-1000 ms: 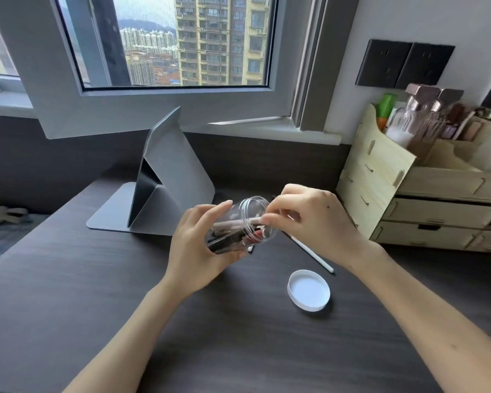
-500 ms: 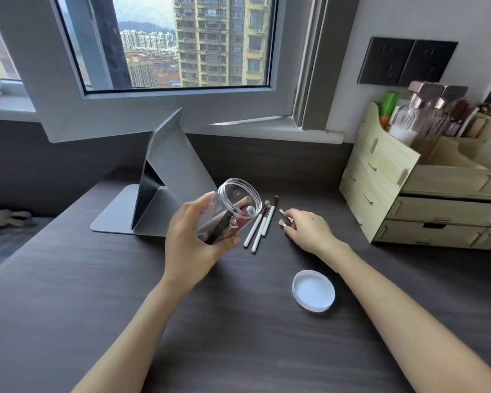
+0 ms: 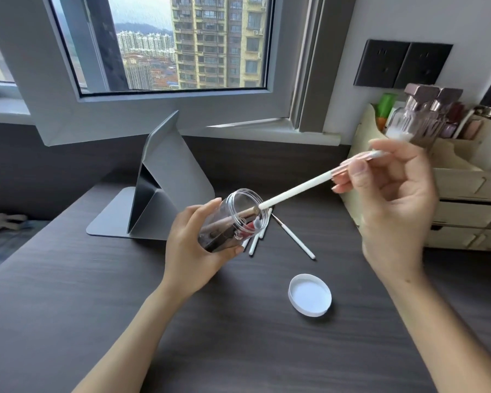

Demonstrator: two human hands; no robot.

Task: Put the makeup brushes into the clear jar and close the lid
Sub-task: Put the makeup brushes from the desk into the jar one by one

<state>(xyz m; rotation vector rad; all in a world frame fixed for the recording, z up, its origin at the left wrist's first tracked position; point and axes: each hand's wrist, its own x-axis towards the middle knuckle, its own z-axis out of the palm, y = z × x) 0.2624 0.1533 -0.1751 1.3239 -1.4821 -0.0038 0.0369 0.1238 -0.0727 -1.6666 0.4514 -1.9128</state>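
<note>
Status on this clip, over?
Left hand holds jar, tilted. Right hand aims white brush at its mouth. More brushes on desk; lid off.

Daylit window, dark desk, wooden organizer

At the back of the dark desk, near its left edge, we see a grey folding stand. By the right edge sits our wooden drawer organizer, packed with bottles (labels unreadable). Behind is a window and black wall sockets.
</note>
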